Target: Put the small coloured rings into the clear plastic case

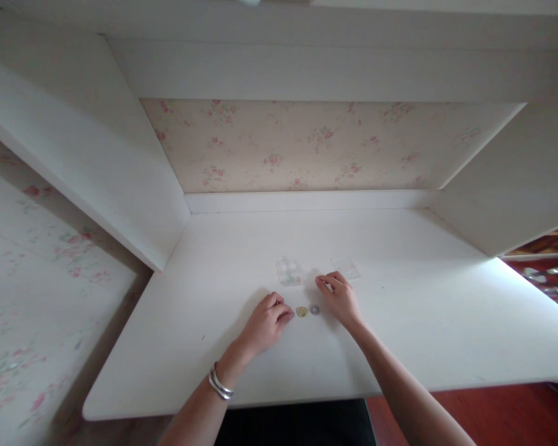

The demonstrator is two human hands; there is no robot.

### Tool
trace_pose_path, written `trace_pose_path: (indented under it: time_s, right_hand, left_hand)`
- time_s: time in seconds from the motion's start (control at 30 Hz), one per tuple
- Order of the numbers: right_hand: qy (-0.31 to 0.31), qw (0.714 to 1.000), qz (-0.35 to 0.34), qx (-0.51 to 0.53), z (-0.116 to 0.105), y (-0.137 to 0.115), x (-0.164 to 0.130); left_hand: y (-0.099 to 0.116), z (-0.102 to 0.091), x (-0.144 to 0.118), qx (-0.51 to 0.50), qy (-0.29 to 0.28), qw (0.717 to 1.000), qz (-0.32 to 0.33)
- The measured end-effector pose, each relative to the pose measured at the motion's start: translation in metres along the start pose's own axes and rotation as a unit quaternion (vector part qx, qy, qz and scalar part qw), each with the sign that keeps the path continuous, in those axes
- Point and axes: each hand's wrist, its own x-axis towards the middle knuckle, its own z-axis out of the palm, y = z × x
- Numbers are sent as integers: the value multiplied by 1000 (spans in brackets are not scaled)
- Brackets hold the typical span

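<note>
Left hand (266,323) palm down, low over the white desktop (428,328), forearm slanting up and to the right from the lower edge, wrist nearly straight and ringed by a double silver bangle (220,382). Fingers curled, thumb and index tips close together just left of a gold-coloured disc (302,311); cannot tell from this view whether gripping anything small. Right hand (340,298) reaching in from the lower right, forearm slanting up and to the left, back of the hand upward. Thumb and index tips drawn together and pointing left; too small and blurred to tell whether closed on anything. Between the hands, gold-coloured disc lying on the desktop, with a silver-grey disc (315,310) just to its right, nearer the viewer than the right fingertips. Farther back on the desktop, a clear compartmented plastic box (288,271), near the right fingertips but apart from them. Just beyond the right knuckles, a flat, clear, lid-like plastic panel (348,268). Behind everything, floral wallpaper (279,145).
</note>
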Motion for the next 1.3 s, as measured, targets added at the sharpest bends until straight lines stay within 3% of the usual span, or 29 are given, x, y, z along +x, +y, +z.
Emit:
trace_pose_path:
  time_s: [0.2,0.33,0.6,0.83,0.97,1.13,1.3]
  right_hand:
    - [12,999,41,32,-4,4,-20]
    - [20,996,61,62,-4,5,-21]
    - [24,995,50,81,-3,13,-19]
    - [22,995,44,87,-7,14,-18]
    - [16,995,43,85,-7,15,-19]
    - [16,996,29,81,-8,13,-20]
    - [-23,996,-65,50,-10,-9,-32]
  left_hand:
    - [-2,1,4,-64,28,996,-61]
    - [0,0,15,-56,70,992,-86]
    - [7,5,63,61,129,989,-43]
    - [1,17,90,143,93,985,-22]
    - [-5,14,81,107,113,987,-30]
    - [-11,2,51,30,136,989,-55]
    - [-17,-6,25,-10,113,990,-88]
